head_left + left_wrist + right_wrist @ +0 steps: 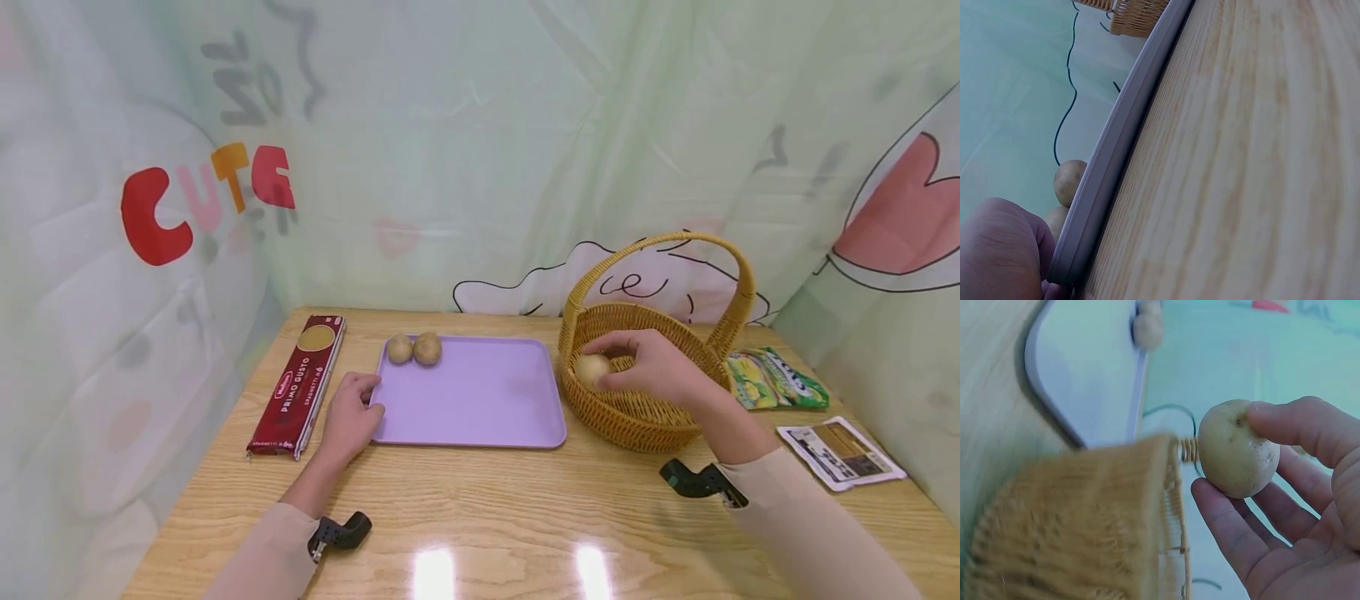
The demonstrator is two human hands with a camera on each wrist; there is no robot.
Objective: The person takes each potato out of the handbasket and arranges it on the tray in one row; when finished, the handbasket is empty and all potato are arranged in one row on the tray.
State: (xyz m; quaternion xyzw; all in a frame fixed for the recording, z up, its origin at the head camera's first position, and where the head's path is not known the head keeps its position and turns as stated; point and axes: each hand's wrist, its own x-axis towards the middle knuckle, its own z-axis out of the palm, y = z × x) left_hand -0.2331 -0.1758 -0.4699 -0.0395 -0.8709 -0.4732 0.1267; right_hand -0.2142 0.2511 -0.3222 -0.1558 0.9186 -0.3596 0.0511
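Observation:
My right hand [651, 367] pinches a pale potato [1238, 450] between thumb and fingers, at the left rim of the wicker basket [643, 432]. In the right wrist view the potato shows just beyond the basket's edge, thumb on top and fingers beneath. On the left, my other hand [352, 417] grips the left edge of a lilac tray [472, 396]; in the left wrist view its fingers curl at the tray rim [1107, 150]. Two more potatoes, one smaller [400, 348] and one browner [427, 348], sit side by side in the tray's far left corner.
A red spaghetti pack [297, 387] lies left of the tray. Right of the basket are a green snack bag [776, 379] and a flat white-edged packet [842, 452]. The basket's tall handle [678, 238] arches over it. A printed curtain [420, 167] hangs behind the table.

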